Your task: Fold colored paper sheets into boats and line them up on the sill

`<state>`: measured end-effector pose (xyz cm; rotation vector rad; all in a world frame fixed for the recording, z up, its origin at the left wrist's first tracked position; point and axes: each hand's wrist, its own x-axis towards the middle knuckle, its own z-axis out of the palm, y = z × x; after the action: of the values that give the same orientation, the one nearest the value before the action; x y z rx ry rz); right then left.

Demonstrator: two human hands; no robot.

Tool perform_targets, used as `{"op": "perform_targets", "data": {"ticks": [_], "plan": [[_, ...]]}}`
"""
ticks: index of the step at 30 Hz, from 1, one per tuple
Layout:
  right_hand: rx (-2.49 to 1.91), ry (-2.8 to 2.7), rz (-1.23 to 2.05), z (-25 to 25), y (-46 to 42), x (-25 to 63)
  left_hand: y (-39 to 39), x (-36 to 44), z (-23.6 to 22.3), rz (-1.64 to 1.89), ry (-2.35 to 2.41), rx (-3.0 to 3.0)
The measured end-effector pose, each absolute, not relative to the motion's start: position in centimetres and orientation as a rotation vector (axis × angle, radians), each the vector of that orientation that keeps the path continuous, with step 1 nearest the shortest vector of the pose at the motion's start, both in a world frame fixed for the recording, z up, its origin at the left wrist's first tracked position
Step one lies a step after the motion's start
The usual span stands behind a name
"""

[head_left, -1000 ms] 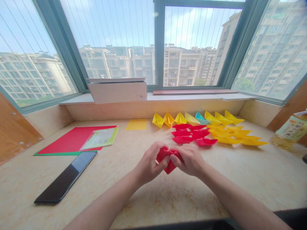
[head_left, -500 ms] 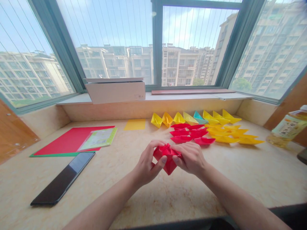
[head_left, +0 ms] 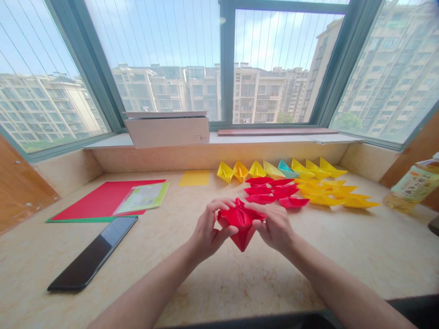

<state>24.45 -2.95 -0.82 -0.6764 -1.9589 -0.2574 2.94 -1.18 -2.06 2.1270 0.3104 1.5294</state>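
Note:
A red paper boat (head_left: 242, 224) is held between my two hands above the stone counter, one pointed end toward me. My left hand (head_left: 211, 228) pinches its left side, thumb at the near face and fingers along the far edge. On the other side, my right hand (head_left: 275, 224) grips the right edge the same way. Just beyond my hands lie several folded red boats (head_left: 259, 199) in rows. Yellow boats (head_left: 325, 199) sit to their right, and a row of upright yellow boats (head_left: 257, 169) with one blue boat (head_left: 286, 169) stands behind.
On the left are red paper sheets (head_left: 92, 201), a clear packet (head_left: 144, 197) and a black phone (head_left: 92, 256). A yellow sheet (head_left: 194, 177) lies near the back wall. A white box (head_left: 168, 130) rests on the sill; a bottle (head_left: 414, 187) of yellow liquid stands at right.
The red paper boat has opened out wider between my hands, its middle folds now spread and its far tip raised. My hands have moved slightly apart.

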Motion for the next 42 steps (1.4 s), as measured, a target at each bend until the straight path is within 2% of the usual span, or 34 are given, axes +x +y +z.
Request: {"op": "perform_targets", "data": {"ticks": [9, 17, 25, 42], "plan": [[-0.697, -1.84, -0.09, -1.1, -3.1, 24.2, -1.5, 3.0, -1.3, 1.595, 0.306, 2.07], [-0.751, -1.824, 0.067, -1.3, -2.4, 25.0, -1.8, 2.2, 0.3, 1.41, 0.441, 2.224], [-0.739, -1.838, 0.137, -1.7, -2.0, 25.0, -2.3, 3.3, -0.6, 1.297, 0.523, 2.005], [-0.818, -1.558, 0.319, -1.5, -1.8, 24.0, -2.4, 3.1, 0.5, 1.313, 0.697, 1.852]]}}
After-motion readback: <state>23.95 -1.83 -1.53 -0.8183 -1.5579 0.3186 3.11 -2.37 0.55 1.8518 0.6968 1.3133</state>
